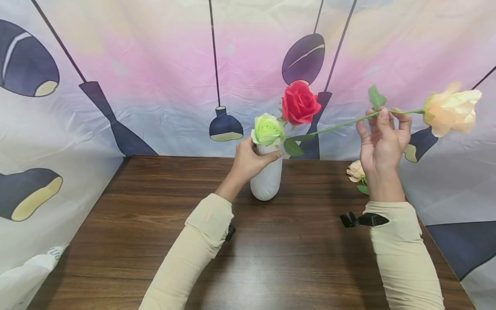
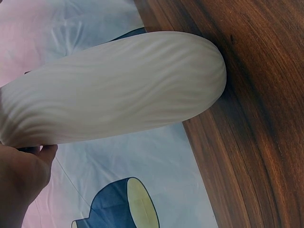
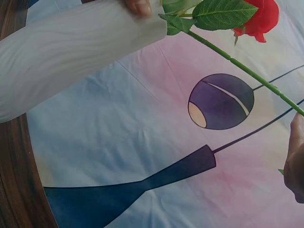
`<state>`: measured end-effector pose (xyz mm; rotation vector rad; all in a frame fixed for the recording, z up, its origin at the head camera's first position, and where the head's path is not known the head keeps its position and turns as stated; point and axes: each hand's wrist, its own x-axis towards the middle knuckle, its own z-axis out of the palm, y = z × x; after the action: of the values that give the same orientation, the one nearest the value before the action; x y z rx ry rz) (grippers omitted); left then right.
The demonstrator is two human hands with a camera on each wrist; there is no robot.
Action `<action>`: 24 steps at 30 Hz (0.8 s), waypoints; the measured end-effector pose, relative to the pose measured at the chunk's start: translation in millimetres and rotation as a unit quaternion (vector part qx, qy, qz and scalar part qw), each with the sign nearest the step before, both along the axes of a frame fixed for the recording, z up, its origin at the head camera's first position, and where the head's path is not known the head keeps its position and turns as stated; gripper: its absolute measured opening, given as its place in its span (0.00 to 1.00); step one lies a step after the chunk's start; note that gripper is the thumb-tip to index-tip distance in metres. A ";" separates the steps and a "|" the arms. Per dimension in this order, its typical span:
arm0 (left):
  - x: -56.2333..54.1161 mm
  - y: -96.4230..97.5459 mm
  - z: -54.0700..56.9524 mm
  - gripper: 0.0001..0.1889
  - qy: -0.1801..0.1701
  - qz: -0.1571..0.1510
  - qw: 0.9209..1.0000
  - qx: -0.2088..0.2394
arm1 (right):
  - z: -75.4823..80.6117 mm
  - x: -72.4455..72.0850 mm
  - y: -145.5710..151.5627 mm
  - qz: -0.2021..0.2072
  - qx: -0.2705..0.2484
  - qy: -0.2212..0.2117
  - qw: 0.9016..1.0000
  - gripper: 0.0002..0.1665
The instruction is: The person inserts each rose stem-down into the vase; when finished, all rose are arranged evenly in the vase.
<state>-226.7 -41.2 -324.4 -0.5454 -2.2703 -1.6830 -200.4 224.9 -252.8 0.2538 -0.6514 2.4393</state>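
Note:
My left hand (image 1: 252, 158) grips a white ribbed vase (image 1: 265, 181) near its mouth, thumb across the front. The vase stands upright on the table. A pale green rose (image 1: 268, 129) and a red rose (image 1: 300, 103) show above its rim. Off to the right, my right hand (image 1: 383, 140) pinches the green stem of a peach artificial flower (image 1: 451, 110), held almost level, bloom pointing right. In the right wrist view that stem (image 3: 232, 61) slants toward the vase mouth; leaves (image 3: 223, 14) cover its far end, so I cannot tell whether it is inside.
Another peach flower (image 1: 355, 171) lies on the brown wooden table (image 1: 294, 249), partly behind the right hand and wrist. A printed fabric backdrop (image 1: 166, 86) hangs close behind the table's back edge. White plastic (image 1: 29, 280) shows at the lower left.

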 end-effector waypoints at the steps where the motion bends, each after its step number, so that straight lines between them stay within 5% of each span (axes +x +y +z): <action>1: 0.1 0.0 -0.1 0.29 0.000 0.000 1.000 0.000 | 1.1 0.0 -0.4 -0.001 -0.003 -0.001 1.000 0.10; 14: 0.6 -0.4 0.5 0.29 0.002 -0.001 1.000 0.001 | 20.0 -6.0 -3.7 -0.014 -0.003 -0.003 1.000 0.12; 24: 1.4 -0.9 1.4 0.29 0.006 0.002 1.000 -0.006 | 21.8 -8.7 -17.2 -0.016 0.074 0.017 0.997 0.12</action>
<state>-225.3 -42.1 -323.1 -0.5517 -2.2728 -1.6596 -209.1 207.7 -231.0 0.3422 -0.8163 2.3544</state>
